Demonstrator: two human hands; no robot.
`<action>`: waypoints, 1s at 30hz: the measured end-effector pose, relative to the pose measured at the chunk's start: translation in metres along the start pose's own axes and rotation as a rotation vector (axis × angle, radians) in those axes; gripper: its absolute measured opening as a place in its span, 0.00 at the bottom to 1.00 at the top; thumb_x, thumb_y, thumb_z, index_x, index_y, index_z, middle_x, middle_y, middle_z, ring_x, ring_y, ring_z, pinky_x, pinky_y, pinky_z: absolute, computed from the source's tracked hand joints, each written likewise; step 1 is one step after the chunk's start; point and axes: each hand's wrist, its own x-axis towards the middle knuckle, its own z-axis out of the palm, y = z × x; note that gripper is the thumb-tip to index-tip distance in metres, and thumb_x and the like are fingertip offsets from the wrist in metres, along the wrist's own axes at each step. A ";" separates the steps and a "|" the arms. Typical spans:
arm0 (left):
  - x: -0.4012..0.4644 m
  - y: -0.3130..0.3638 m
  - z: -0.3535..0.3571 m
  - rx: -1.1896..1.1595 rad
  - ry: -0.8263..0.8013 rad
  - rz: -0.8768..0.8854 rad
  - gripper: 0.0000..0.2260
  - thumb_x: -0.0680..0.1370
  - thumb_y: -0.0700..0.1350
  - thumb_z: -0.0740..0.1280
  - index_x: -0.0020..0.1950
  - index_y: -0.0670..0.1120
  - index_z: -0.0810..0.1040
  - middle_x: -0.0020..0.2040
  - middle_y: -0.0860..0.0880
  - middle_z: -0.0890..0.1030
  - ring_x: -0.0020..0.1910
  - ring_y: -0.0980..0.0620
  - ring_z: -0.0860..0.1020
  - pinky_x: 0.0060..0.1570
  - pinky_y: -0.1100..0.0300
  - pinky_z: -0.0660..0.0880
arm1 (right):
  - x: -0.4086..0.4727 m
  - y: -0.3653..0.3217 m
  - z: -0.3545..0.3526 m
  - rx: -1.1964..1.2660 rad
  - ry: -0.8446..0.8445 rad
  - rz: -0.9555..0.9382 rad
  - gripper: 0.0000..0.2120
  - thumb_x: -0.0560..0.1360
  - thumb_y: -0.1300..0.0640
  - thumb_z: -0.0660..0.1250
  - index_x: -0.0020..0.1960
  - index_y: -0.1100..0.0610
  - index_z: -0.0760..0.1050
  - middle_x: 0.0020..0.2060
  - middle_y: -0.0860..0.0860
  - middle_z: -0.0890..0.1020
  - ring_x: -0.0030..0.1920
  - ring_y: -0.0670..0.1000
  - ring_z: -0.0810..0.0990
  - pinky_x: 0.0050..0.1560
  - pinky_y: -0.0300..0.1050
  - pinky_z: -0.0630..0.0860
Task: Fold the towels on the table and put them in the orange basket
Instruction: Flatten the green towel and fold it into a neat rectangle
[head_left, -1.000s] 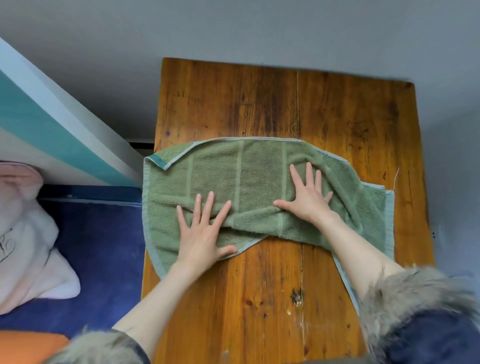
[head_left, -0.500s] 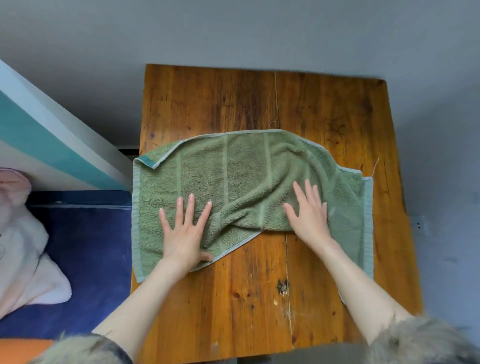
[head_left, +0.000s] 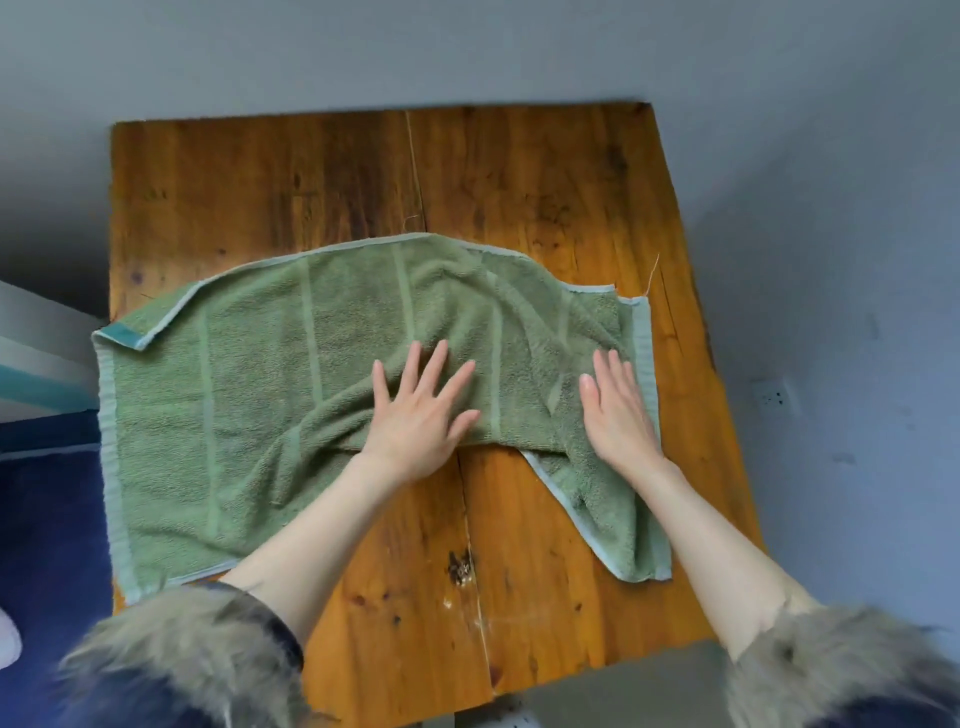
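Towel first: it is green with pale stripes and a light edge, and it lies spread across the wooden table, with much of the table's far part showing bare. It is not smooth. Its middle is bunched into soft folds, and one top corner on the left is turned over to show a darker green strip. On the right, a long piece of it runs down toward the near edge of the table. The person's left hand lies flat on the middle of the towel, palm down, fingers stretched out and spread apart, holding nothing. The right hand lies flat on the towel too, close to its right edge, palm down, with the fingers straight and kept side by side. It holds nothing. Both arms are bare up to fluffy fur cuffs at the bottom of the view. A grey wall stands behind the table, and something dark blue sits off to the left, beside the table.
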 end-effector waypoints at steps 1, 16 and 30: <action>0.009 0.005 0.001 0.019 -0.007 -0.008 0.26 0.79 0.62 0.46 0.76 0.57 0.45 0.78 0.50 0.42 0.75 0.45 0.38 0.69 0.36 0.38 | 0.007 0.006 -0.005 -0.032 -0.002 -0.017 0.27 0.82 0.46 0.45 0.77 0.53 0.44 0.77 0.50 0.42 0.76 0.49 0.38 0.74 0.47 0.40; 0.034 0.040 0.002 0.035 0.241 -0.156 0.24 0.79 0.52 0.57 0.75 0.50 0.58 0.77 0.43 0.52 0.76 0.41 0.47 0.69 0.36 0.43 | 0.049 0.033 -0.034 -0.188 0.237 -0.342 0.26 0.78 0.55 0.59 0.74 0.56 0.58 0.76 0.55 0.54 0.76 0.54 0.48 0.74 0.55 0.40; -0.070 0.035 0.052 -0.022 0.276 -0.412 0.16 0.73 0.34 0.66 0.60 0.39 0.73 0.53 0.39 0.74 0.50 0.38 0.72 0.46 0.45 0.71 | -0.020 0.052 0.016 -0.230 0.182 -0.502 0.07 0.70 0.60 0.71 0.48 0.58 0.77 0.40 0.54 0.76 0.42 0.56 0.75 0.43 0.52 0.75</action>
